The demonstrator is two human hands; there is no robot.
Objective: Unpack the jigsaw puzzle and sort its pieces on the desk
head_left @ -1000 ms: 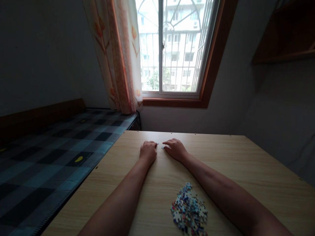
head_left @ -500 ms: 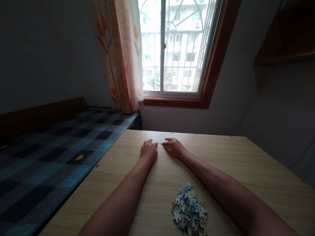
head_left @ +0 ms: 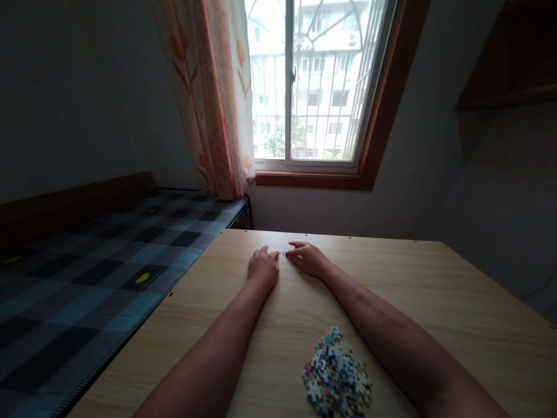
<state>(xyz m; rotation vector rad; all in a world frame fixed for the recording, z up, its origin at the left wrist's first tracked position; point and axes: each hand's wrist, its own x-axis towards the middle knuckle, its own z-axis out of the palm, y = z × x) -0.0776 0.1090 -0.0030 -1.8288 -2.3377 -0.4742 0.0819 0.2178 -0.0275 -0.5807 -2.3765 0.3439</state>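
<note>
Puzzle work looks barely begun, judging by what lies on the pale wood-grain tabletop (head_left: pixel 435 302): nearly all the small multicoloured jigsaw pieces sit in one loose heap (head_left: pixel 337 388) near the person, between the forearms, and no assembled patch of any size shows anywhere on the surface. Only a tiny bluish piece or two (head_left: pixel 284 253) has been carried out to the far middle of the tabletop, where both hands meet, so almost the whole heap is left to sort and join.

Both arms stretch straight forward, forearms low over the wood and converging toward that spot. The left hand (head_left: pixel 263 268) rests knuckles up, fingers curled under, its fingertips pointing right and touching or just beside the bluish piece; its grip is closed in a loose pinch, though whether it truly clamps the piece is too small to tell. The right hand (head_left: pixel 308 259) lies palm down with thumb and forefinger drawn together at the same piece from the other side, seemingly pinching it.

A checked blue bedcover (head_left: pixel 100 261) borders the tabletop on the left, under a flowered orange curtain (head_left: pixel 213 98) and a barred window (head_left: pixel 317 81).
</note>
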